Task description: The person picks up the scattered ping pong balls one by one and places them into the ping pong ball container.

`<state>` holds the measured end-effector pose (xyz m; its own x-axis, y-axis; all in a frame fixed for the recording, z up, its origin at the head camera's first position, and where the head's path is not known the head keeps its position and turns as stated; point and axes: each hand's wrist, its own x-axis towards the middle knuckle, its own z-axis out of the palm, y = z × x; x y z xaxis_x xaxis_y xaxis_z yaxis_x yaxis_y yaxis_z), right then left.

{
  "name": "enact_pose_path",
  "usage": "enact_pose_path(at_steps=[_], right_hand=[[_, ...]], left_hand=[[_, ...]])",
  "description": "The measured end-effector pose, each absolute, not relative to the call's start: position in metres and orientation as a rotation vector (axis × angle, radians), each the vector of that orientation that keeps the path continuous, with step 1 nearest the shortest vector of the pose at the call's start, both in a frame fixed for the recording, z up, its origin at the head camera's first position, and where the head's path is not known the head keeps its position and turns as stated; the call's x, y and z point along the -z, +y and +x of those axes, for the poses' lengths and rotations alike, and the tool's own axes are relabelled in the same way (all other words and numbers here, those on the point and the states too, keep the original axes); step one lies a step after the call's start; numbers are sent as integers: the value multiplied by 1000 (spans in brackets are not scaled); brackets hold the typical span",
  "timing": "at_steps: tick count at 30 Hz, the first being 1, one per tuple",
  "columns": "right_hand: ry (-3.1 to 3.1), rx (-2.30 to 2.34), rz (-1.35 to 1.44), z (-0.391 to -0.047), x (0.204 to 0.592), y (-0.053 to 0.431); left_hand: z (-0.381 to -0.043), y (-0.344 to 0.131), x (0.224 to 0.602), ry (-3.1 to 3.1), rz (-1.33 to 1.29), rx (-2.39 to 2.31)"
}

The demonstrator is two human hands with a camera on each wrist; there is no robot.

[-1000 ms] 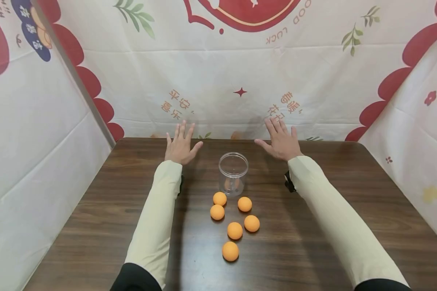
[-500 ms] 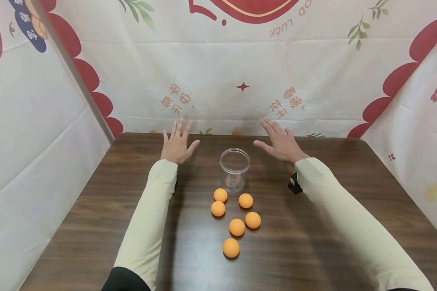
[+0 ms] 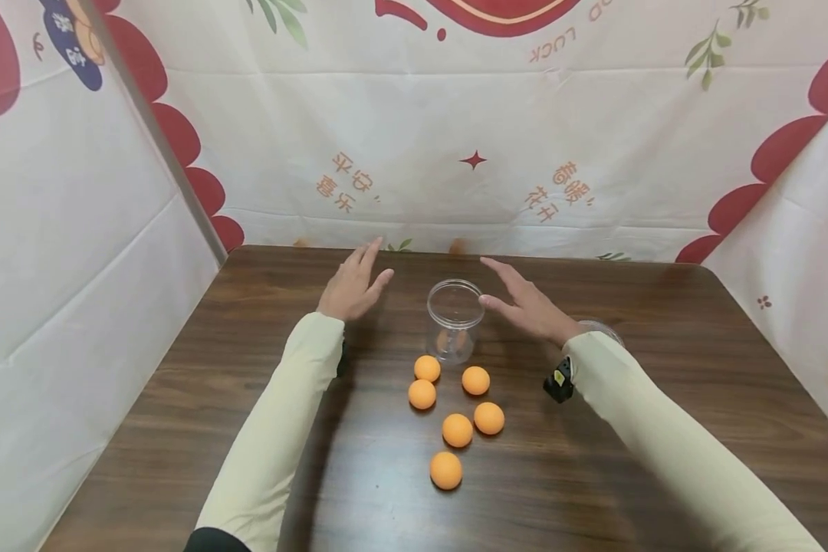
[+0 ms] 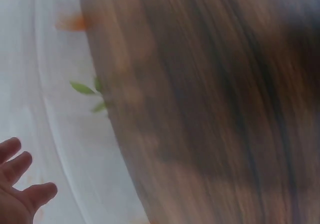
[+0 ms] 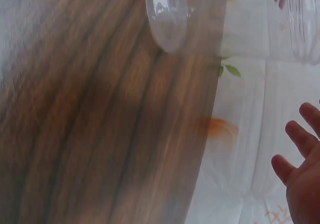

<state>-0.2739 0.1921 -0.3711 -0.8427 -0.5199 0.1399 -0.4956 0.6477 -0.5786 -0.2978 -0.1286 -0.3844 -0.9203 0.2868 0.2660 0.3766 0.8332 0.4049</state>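
A clear jar [image 3: 454,323] stands upright without a lid near the middle of the table. Several orange ping-pong balls [image 3: 458,431] lie loose in front of it. To the jar's left my left hand [image 3: 352,285] hovers with fingers extended and holds nothing; part of it shows in the left wrist view, thumb and fingers [image 4: 17,169] spread. My right hand [image 3: 530,308] is on the jar's right side, fingers straight, thumb overlapping the rim in the head view; I cannot tell whether it touches. The right wrist view shows the jar's base [image 5: 167,19] and the right hand [image 5: 305,179] apart.
A clear round rim, perhaps a lid [image 3: 600,330], lies on the table, partly hidden by the right sleeve [image 3: 648,406]. The brown wooden table [image 3: 159,399] ends at a printed white cloth [image 3: 414,138] behind, with more cloth on both sides.
Both hands have dropped lower and turned inward toward the jar, the right one nearer it. The clear round rim now shows beside the right sleeve. The balls and jar stay in place.
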Motion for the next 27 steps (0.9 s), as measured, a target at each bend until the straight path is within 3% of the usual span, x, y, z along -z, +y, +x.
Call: enact_pose_path(at_steps=[13,27], right_hand=[[2692,1175,-846,-265,385,192],[2612,1388,-911,-261,408,186]], left_hand=[[-269,-105,386,-2716,-642,880],[-232,-104,413,-2646,-601,1088]])
